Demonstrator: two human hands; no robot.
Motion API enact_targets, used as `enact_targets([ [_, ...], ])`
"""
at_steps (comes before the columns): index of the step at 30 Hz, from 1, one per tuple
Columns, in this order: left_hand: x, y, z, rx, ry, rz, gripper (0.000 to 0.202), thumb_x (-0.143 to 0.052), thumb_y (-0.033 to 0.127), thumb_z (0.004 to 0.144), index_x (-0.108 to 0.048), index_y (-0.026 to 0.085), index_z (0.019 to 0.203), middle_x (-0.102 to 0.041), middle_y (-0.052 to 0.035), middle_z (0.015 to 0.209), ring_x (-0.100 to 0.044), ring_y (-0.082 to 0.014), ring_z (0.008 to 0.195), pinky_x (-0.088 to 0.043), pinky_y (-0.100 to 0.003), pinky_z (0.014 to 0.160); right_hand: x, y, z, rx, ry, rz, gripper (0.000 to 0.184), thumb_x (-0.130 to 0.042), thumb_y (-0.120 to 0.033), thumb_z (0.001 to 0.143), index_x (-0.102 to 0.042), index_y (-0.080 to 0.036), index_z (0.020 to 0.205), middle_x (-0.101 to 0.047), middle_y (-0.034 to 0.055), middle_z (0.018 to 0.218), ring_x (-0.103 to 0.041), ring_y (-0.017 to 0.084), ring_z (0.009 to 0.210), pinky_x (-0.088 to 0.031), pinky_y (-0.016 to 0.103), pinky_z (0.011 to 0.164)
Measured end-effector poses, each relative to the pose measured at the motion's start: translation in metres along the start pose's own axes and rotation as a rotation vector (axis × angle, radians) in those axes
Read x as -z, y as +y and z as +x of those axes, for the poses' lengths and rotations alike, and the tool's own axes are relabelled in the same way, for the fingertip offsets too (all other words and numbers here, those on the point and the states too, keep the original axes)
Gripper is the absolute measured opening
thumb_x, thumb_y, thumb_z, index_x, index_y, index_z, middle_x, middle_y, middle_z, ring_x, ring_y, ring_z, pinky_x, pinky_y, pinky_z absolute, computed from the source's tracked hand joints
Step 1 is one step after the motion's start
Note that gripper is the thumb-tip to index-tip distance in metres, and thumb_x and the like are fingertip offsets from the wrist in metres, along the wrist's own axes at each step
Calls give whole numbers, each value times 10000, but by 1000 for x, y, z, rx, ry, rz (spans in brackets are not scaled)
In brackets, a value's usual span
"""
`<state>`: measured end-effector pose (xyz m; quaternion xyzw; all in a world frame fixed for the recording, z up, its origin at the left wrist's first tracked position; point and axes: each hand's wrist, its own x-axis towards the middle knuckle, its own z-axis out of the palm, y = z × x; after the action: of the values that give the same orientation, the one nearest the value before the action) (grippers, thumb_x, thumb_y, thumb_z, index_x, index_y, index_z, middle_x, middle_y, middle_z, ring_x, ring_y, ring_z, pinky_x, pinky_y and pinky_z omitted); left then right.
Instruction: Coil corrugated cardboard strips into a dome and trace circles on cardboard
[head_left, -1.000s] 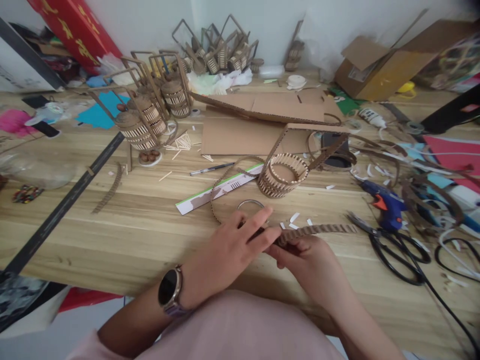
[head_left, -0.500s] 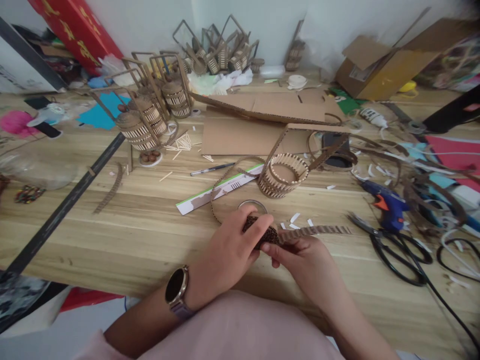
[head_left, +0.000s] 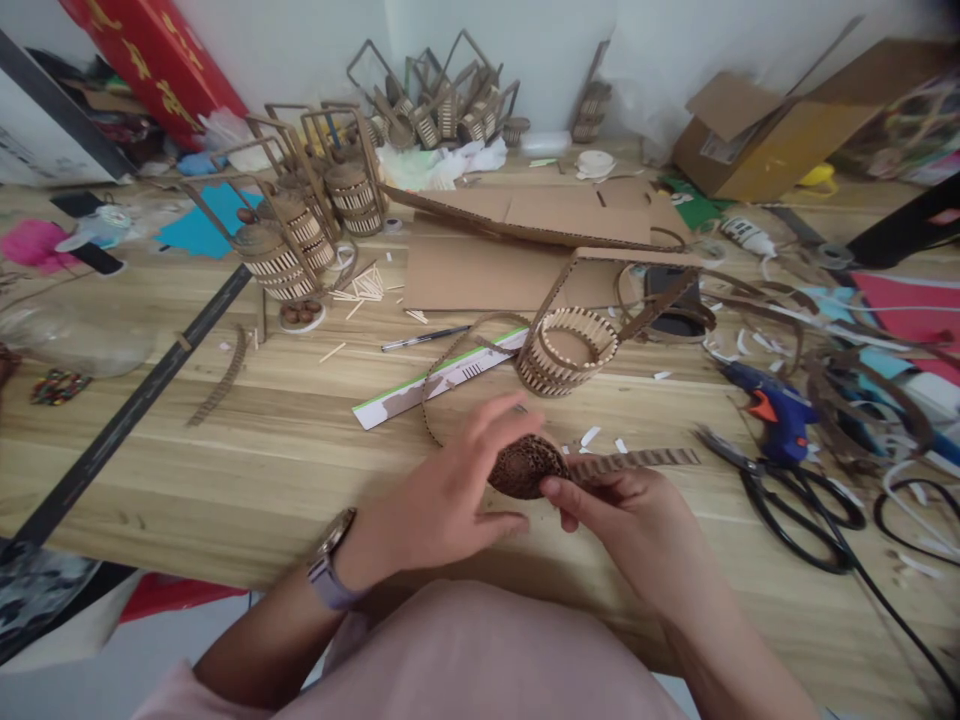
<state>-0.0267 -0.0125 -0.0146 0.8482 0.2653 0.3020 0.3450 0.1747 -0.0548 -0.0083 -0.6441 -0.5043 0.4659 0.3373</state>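
Note:
A round coil of brown corrugated cardboard strip (head_left: 527, 468) is tilted up above the table, its ridged spiral face showing. My right hand (head_left: 622, 505) pinches its right edge between thumb and fingers. From that grip a loose corrugated strip tail (head_left: 645, 460) runs off to the right. My left hand (head_left: 457, 480) is open at the coil's left side, thumb and fingers spread around it; whether a fingertip touches it I cannot tell. Just beyond stands a small basket (head_left: 566, 350) of matchsticks and cardboard with a tall handle.
Right of my hands lie black-handled scissors (head_left: 799, 510) and a blue glue gun (head_left: 776, 410). A patterned strip (head_left: 442, 382) and a pen (head_left: 425, 338) lie ahead. Cardboard sheets (head_left: 480, 270), finished baskets (head_left: 277, 260) and a cardboard box (head_left: 795, 130) stand farther back.
My left hand has let go of the coil and opened, drawing slightly left. More of the coil's face now shows, still in my right hand.

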Motion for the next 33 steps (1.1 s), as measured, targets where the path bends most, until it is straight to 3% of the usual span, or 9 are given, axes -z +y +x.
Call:
enact_targets([
  [2, -2, 0, 0, 199, 79, -254, 675, -642, 265, 945, -265, 276, 1504, -495, -127, 1488, -476, -276, 1384, -439, -484, 1124, -1, 0, 0, -15, -17, 25, 376, -700, -470, 737, -609, -236, 457, -638, 19, 524, -590, 167, 544, -468, 280, 538],
  [4, -6, 2, 1, 399, 139, -497, 548, -634, 296, 949, -396, 261, 1441, -663, -85, 1301, -629, -249, 1217, -528, -426, 1019, -3, 0, 0, -38, -31, 48, 382, -701, -489, 720, -592, -237, 455, -628, 18, 511, -576, 163, 531, -461, 280, 525],
  [7, -14, 5, 2, 541, 186, -686, 418, -722, 265, 866, -567, 223, 1253, -747, -49, 1131, -704, -237, 1065, -562, -373, 925, -6, 0, 0, -34, -30, 43, 408, -697, -514, 704, -580, -229, 437, -633, 29, 531, -563, 157, 524, -441, 275, 499],
  [11, -16, 8, 3, 539, 191, -717, 260, -719, 244, 855, -608, 209, 1088, -759, -40, 1088, -708, -223, 1022, -544, -354, 902, -7, 3, -2, -1, -27, 4, 415, -695, -522, 718, -590, -220, 453, -609, 22, 509, -536, 147, 495, -410, 263, 458],
  [16, -14, 7, 2, 546, 144, -744, 270, -713, 282, 869, -597, 202, 1099, -751, -51, 1083, -701, -219, 1001, -536, -333, 868, -8, 1, -2, 8, -72, 76, 320, -718, -490, 718, -660, -216, 563, -645, 15, 546, -576, 153, 512, -470, 259, 482],
  [19, -15, 9, 1, 521, 198, -624, 266, -658, 384, 921, -597, 216, 1117, -751, -36, 1052, -699, -207, 982, -526, -311, 851, -10, -2, -3, -42, -74, 109, 305, -747, -508, 678, -693, -216, 610, -639, 6, 524, -579, 156, 504, -478, 263, 490],
  [22, -15, 11, 0, 464, 237, -432, 244, -580, 438, 963, -612, 203, 1021, -750, -34, 970, -697, -203, 916, -512, -300, 806, -10, -3, -3, -80, -94, 121, 299, -758, -501, 661, -689, -219, 593, -653, 10, 546, -592, 159, 532, -485, 267, 516],
  [30, -4, 13, 2, 332, 9, -156, 215, -512, 373, 1007, -617, 185, 1004, -736, -46, 952, -676, -211, 904, -480, -309, 784, 3, -1, -1, -45, -221, 39, 207, -706, -434, 715, -761, -234, 714, -712, 23, 682, -566, 145, 540, -476, 264, 516],
  [33, -1, 14, 2, 269, -70, -75, 219, -482, 359, 1026, -614, 185, 1010, -722, -53, 974, -666, -213, 929, -482, -312, 795, 6, -3, -1, -20, -236, -18, 196, -673, -411, 745, -752, -246, 675, -740, 29, 753, -577, 149, 564, -481, 266, 518],
])
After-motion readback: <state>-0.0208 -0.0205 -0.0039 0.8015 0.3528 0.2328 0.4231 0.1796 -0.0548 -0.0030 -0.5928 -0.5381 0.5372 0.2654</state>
